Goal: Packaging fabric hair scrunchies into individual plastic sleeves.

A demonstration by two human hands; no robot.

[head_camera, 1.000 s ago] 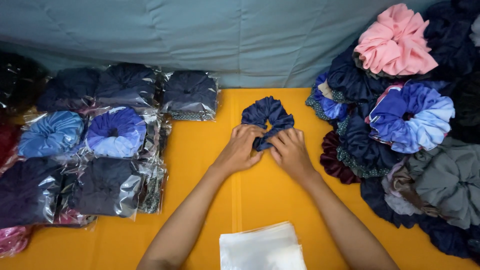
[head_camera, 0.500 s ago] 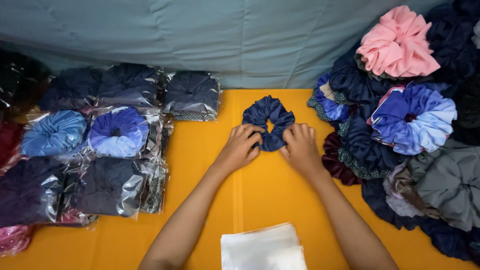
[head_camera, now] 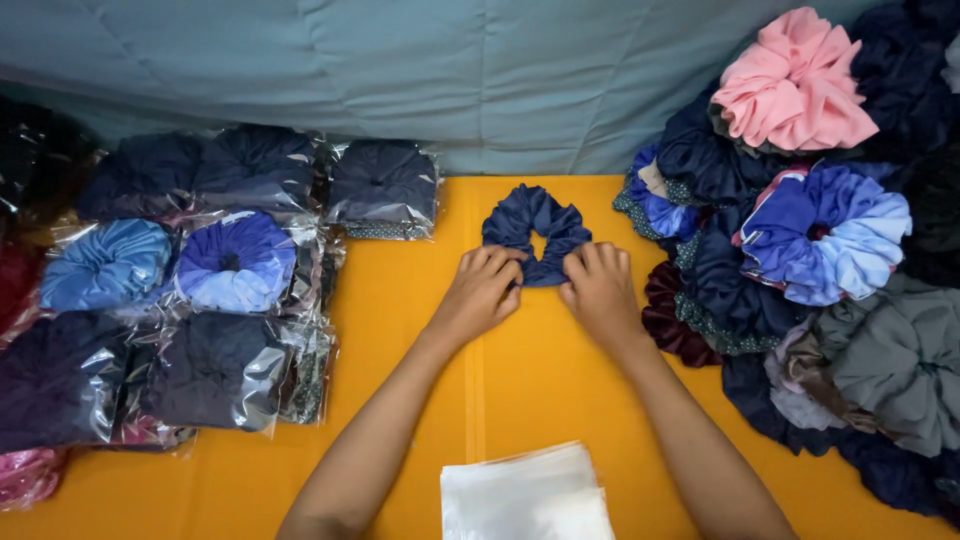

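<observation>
Both my hands pinch the navy scrunchie (head_camera: 535,232) near the far edge of the orange tabletop (head_camera: 400,330): left hand (head_camera: 480,292) and right hand (head_camera: 598,292) grasp its near rim, their fingers hiding that part. Clear bags (head_camera: 525,495) are cut off at the near edge.

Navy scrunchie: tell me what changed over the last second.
Both hands, left and right, spread the navy scrunchie from a bunched clump into an open ring, holding its near edge throughout. The bagged scrunchies, loose pile and clear bags stayed put.
</observation>
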